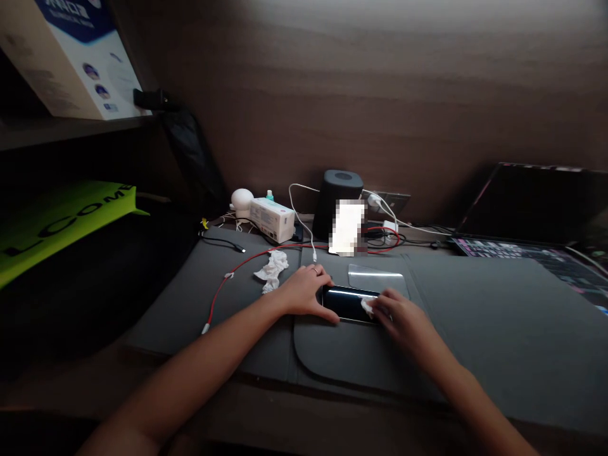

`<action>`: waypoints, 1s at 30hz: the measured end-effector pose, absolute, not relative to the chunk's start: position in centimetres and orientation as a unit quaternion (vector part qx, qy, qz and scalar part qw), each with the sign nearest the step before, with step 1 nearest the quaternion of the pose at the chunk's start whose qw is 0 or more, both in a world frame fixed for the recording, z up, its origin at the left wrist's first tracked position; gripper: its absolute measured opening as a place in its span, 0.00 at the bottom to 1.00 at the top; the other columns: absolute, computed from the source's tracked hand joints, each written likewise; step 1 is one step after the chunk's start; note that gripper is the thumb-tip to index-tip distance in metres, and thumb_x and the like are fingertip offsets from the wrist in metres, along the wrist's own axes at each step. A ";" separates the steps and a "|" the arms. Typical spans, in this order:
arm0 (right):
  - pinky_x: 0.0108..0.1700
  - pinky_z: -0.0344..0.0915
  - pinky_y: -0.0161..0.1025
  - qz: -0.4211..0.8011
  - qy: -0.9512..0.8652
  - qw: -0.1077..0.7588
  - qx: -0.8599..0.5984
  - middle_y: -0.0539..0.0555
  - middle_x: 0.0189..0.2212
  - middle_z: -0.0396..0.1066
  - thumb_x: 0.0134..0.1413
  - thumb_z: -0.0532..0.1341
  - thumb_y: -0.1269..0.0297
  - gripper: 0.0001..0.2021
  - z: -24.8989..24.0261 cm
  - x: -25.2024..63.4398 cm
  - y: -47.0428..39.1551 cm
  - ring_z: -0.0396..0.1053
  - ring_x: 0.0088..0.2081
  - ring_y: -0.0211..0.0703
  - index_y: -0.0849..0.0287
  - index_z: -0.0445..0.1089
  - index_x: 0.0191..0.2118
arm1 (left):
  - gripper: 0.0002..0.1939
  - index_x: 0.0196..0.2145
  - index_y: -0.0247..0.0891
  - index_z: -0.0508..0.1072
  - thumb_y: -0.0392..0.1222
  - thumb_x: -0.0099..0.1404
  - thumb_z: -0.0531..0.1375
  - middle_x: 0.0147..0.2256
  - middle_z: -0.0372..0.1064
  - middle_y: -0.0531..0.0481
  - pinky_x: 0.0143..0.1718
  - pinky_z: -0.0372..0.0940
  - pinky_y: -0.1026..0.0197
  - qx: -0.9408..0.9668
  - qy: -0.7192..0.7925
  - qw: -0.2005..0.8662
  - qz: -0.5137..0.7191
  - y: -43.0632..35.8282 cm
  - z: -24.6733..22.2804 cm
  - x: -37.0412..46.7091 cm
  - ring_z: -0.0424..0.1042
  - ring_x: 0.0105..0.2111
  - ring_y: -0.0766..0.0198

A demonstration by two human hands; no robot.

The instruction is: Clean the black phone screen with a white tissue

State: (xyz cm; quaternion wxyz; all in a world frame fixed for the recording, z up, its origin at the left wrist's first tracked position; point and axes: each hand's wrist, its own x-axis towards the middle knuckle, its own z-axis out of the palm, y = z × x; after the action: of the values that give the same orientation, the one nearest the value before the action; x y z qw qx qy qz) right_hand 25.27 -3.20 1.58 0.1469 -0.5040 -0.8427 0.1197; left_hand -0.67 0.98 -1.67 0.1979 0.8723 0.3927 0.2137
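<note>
A dark phone [349, 303] lies flat, screen up, on the grey mat [351, 354]. My left hand [308, 294] grips its left end, the thumb along the near edge and the fingers at the far edge. At the phone's right end, my right hand [396, 313] pinches a small white tissue [367, 306] against the screen. Just behind the phone lies a clear, shiny sheet [377, 277]. Crumpled white tissue [272, 271] rests on the mat to the left of my left hand.
A red cable [219, 288] curves over the mat's left part. Behind stand a black speaker [335, 196], a small white box [272, 219] and a blurred-out bright item [348, 228]. An open laptop [532, 206] is at the right, and a green bag [71, 221] at the left.
</note>
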 end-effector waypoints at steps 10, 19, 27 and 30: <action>0.33 0.57 0.35 0.127 -0.877 0.107 -0.451 0.54 0.32 0.67 0.62 0.56 0.73 0.10 1.9 18.1 -0.9 0.65 0.31 0.40 0.61 0.74 0.33 | 0.33 0.43 0.42 0.73 0.67 0.46 0.70 0.43 0.66 0.47 0.48 0.64 0.53 0.873 0.401 0.190 0.204 0.7 -1.5 -0.7 0.68 0.46 0.51; 0.34 0.61 0.37 0.137 -0.842 0.144 -0.502 0.55 0.33 0.68 0.62 0.55 0.68 0.10 1.9 25.5 -3.4 0.69 0.32 0.44 0.58 0.73 0.35 | 0.36 0.45 0.41 0.73 0.68 0.45 0.70 0.45 0.66 0.46 0.52 0.63 0.50 0.867 0.399 0.204 0.217 0.8 -1.7 -0.6 0.68 0.47 0.50; 0.32 0.58 0.36 0.142 -0.880 0.109 -0.441 0.55 0.33 0.67 0.63 0.54 0.72 0.12 2.3 18.2 -3.3 0.65 0.30 0.41 0.60 0.73 0.32 | 0.35 0.46 0.42 0.73 0.65 0.46 0.71 0.45 0.66 0.47 0.49 0.64 0.53 0.866 0.405 0.208 0.210 0.7 -1.8 -0.7 0.69 0.46 0.51; 0.34 0.59 0.36 0.123 -0.878 0.111 -0.450 0.56 0.33 0.67 0.62 0.54 0.71 0.11 2.2 19.7 -1.8 0.66 0.31 0.42 0.60 0.73 0.33 | 0.38 0.48 0.42 0.73 0.69 0.46 0.69 0.46 0.66 0.46 0.50 0.64 0.51 0.867 0.403 0.206 0.207 0.8 -2.0 -0.8 0.68 0.47 0.50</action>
State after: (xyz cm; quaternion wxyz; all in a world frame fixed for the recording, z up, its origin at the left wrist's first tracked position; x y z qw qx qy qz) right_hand 19.66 -1.76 2.15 0.1109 -0.4501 -0.8776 0.1227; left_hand -0.79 0.82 -2.02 0.2063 0.8674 0.4025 0.2073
